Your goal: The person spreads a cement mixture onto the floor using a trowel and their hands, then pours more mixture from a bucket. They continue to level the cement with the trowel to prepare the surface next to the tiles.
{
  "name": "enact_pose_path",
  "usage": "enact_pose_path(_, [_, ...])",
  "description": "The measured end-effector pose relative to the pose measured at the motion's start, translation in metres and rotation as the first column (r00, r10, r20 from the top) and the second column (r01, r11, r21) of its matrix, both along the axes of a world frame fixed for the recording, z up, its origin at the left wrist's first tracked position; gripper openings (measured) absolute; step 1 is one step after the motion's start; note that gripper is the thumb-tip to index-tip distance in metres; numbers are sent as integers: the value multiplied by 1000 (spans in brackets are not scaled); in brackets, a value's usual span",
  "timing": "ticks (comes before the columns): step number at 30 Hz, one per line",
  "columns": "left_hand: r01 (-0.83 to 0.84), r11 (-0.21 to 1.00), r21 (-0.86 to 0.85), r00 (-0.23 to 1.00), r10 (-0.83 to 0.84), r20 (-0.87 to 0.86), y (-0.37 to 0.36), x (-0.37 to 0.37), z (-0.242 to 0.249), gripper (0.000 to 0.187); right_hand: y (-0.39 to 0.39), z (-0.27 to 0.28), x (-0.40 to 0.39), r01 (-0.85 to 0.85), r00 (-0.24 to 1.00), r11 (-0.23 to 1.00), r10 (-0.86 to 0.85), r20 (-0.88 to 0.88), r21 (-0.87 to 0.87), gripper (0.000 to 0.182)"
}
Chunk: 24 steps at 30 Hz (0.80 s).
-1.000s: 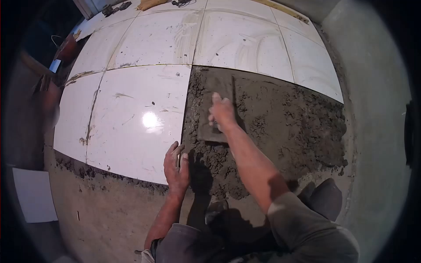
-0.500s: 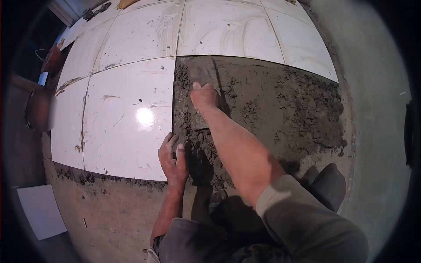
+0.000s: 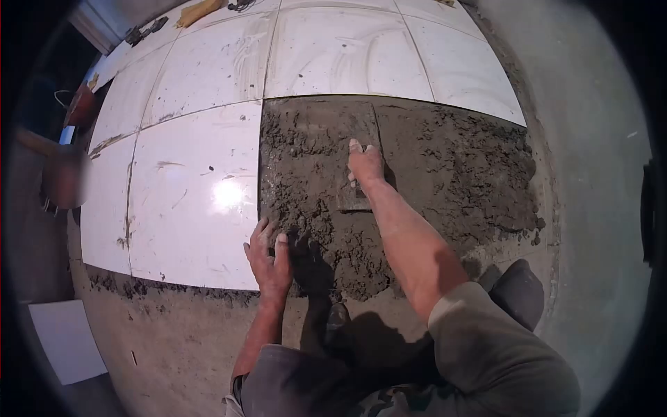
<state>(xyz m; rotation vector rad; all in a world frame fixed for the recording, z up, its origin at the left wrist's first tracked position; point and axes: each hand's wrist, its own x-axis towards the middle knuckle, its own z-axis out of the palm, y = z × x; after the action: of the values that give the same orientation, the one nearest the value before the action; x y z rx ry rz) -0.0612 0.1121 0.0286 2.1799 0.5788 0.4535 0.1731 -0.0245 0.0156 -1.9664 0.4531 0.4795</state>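
My right hand (image 3: 366, 163) is closed on the handle of a long flat trowel (image 3: 356, 203), which lies on the wet grey mortar (image 3: 417, 160). The blade is coated in mortar and hard to tell apart from it. My left hand (image 3: 271, 260) has its fingers apart and holds nothing; it is at the lower right corner of a white tile (image 3: 187, 229), beside the mortar's edge. Whether its fingertips touch the tile, I cannot tell. Rough lumps of mortar lie between my two hands.
More white tiles (image 3: 347, 55) run along the back. A loose white tile (image 3: 68, 340) lies at the lower left. Reddish round containers (image 3: 64, 177) stand at the left. A yellowish piece (image 3: 200, 12) and dark objects lie at the far edge.
My right hand has moved the trowel to the right across the mortar, leaving a flatter strip on its left. My left hand has shifted slightly down and left in the view.
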Motion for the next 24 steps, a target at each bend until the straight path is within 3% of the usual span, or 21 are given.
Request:
enact_pose_path(3, [-5,1000,-4,1000,5,-6,-1,-1,1,29,-19,-4,6,-45,999,998,46,18,-52,48])
enact_pose_path(7, [-4,1000,5,1000,4,-9,0,-3,-3,30,-63,-16,9,80,995,996,-78,60,-39,47])
enact_pose_path(13, [57,996,67,997,-53,-62,-6,-1,-4,32,-132,7,20,222,974,967,-226,16,122,41])
enact_pose_path(15, [85,994,75,995,-80,-62,-8,2,-5,32,-146,7,24,206,975,966,-217,53,155,41])
enact_pose_path(18, [78,997,27,994,-76,-77,-7,5,-9,31,-148,6,45,159,987,956,-147,-65,245,45])
enact_pose_path(24, [91,996,23,990,-88,-105,-4,-1,-12,30,-114,-2,49,122,990,961,-100,-97,248,40])
